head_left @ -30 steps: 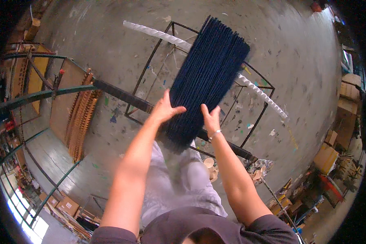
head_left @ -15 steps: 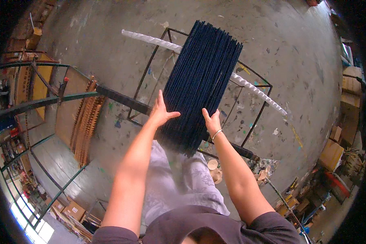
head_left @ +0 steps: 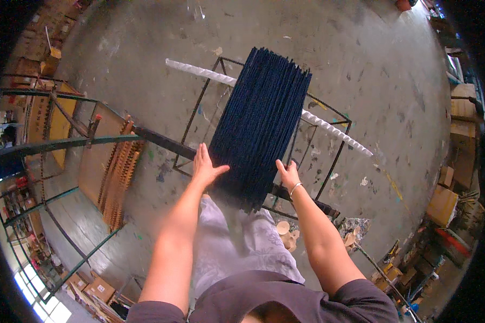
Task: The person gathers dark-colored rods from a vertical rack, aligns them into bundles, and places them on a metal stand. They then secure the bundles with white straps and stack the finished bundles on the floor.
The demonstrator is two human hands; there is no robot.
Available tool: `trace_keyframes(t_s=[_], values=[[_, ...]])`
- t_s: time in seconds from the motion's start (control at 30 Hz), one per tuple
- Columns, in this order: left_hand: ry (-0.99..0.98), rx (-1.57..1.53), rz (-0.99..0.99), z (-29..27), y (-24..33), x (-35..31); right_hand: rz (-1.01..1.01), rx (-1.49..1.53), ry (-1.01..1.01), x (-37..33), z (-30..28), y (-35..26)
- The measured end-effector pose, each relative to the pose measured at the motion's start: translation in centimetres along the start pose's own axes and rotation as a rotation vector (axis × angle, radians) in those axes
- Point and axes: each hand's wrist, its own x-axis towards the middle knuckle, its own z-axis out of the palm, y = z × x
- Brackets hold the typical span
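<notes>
A thick bundle of thin dark blue rods (head_left: 260,124) lies lengthwise in front of me, its near end close to my legs. My left hand (head_left: 206,168) is at its left side near the close end, fingers straight and flat along the edge, thumb stretched over the top. At the opposite side is my right hand (head_left: 289,175), wearing a bracelet, with its thumb up beside the bundle's right edge; whether it touches the rods I cannot tell. Its other fingers are partly hidden. Neither hand is closed around the rods.
Under the bundle stands a dark metal frame (head_left: 337,155), crossed by a white-wrapped bar (head_left: 337,132) and a black bar (head_left: 167,142). To the left is a green metal rack (head_left: 64,143) with notched wooden strips (head_left: 118,177). Cardboard boxes (head_left: 442,204) line the right side.
The whole view has shifted, so bundle and frame appear lower. Both hands have come slightly nearer to me along the bundle, and the right thumb has moved out to its edge.
</notes>
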Motion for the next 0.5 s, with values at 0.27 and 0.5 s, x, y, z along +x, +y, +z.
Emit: trace_keyframes(t_s=[0.27, 0.5], values=[[-0.22, -0.22, -0.079, -3.8, -0.6, -10.0, -0.021, -0.005, -0.071, -1.5, -4.9, 1.6], [-0.154, -0.185, -0.297, -7.5, -11.9, -27.6, -0.324, 0.001, 0.041, -4.9, -3.6, 3.1]])
